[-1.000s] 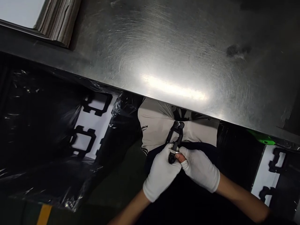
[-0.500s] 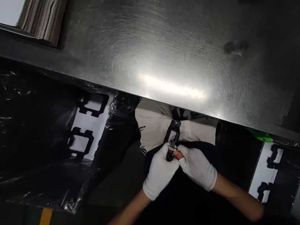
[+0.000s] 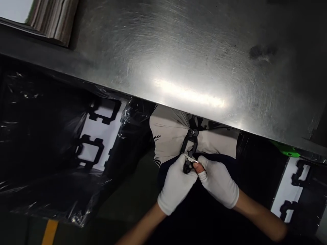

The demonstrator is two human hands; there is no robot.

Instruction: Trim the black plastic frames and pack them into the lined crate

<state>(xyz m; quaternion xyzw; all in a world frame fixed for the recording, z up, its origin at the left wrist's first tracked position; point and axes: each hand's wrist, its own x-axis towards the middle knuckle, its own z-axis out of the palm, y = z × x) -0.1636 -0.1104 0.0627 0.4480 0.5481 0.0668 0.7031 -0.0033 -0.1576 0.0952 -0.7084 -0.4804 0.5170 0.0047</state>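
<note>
A black frame-shaped part (image 3: 194,141) is held over my lap, below the table's front edge. My left hand (image 3: 176,183), in a white glove, is closed round its lower end. My right hand (image 3: 219,182), also gloved but with the thumb tip bare, pinches a small thin blade (image 3: 191,159). The blade lies against the black part, close to the fingers of my left hand. Most of the fingertips are hidden behind the part and the gloves.
A scratched metal table (image 3: 166,58) spans the top, bearing a stack of sheets (image 3: 55,20) at upper left. More black frames (image 3: 90,151) lie on white sheets in a plastic-lined container at left. Others (image 3: 301,173) are at right, beneath a green object (image 3: 286,149).
The blade has turned, its outer end now lower and its right side nearer my right thumb. Both hands still hold on. The whole view has shifted slightly.
</note>
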